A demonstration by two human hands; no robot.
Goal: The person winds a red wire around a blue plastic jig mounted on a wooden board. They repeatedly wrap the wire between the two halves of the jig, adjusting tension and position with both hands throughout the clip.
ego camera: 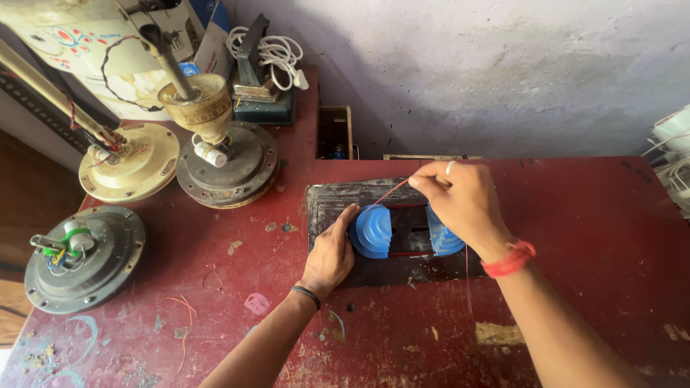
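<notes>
Person's own body, head view: two bare forearms without sleeves; left hand (330, 255) with thin black band at wrist; right hand (463, 197) with silver finger ring at 12 o'clock, thick red thread band at wrist.
</notes>
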